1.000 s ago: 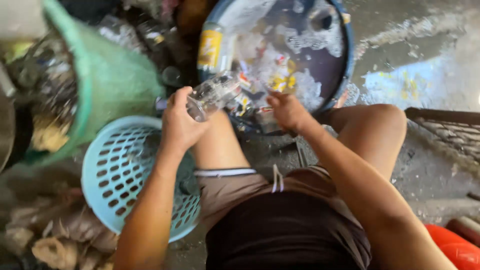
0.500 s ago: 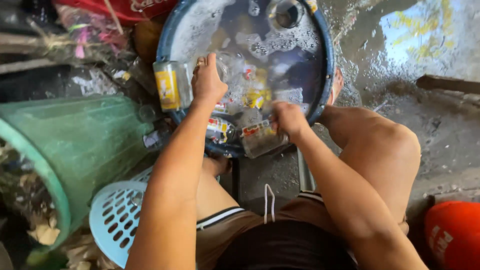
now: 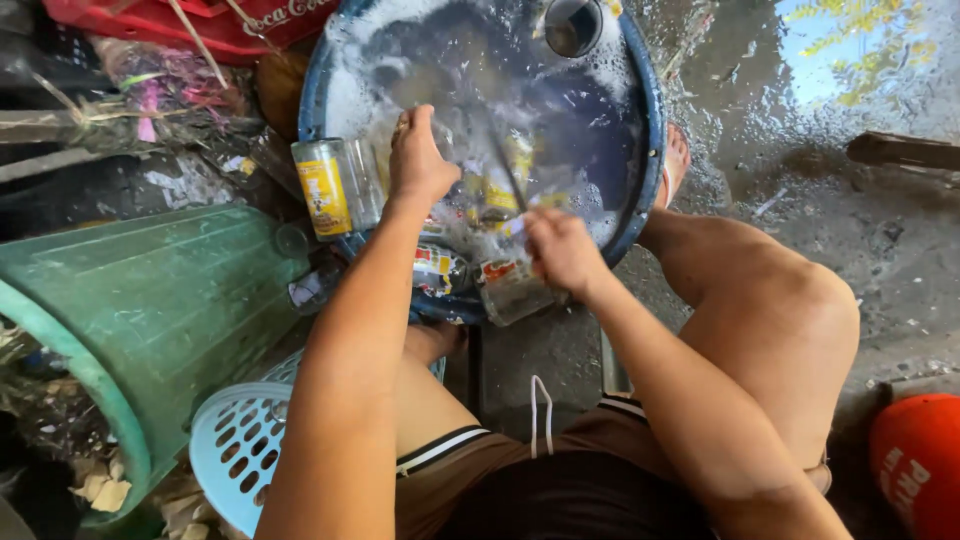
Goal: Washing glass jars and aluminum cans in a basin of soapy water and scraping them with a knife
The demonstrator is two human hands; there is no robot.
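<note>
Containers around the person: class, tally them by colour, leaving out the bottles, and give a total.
Blue basin: 1
Green bin: 1
Light blue basket: 1
Total: 3

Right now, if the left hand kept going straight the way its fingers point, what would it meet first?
Most likely the soapy water in the blue basin: the left hand points away from the body, into it. Blurred bottles lie beneath; depth is unclear.
</note>
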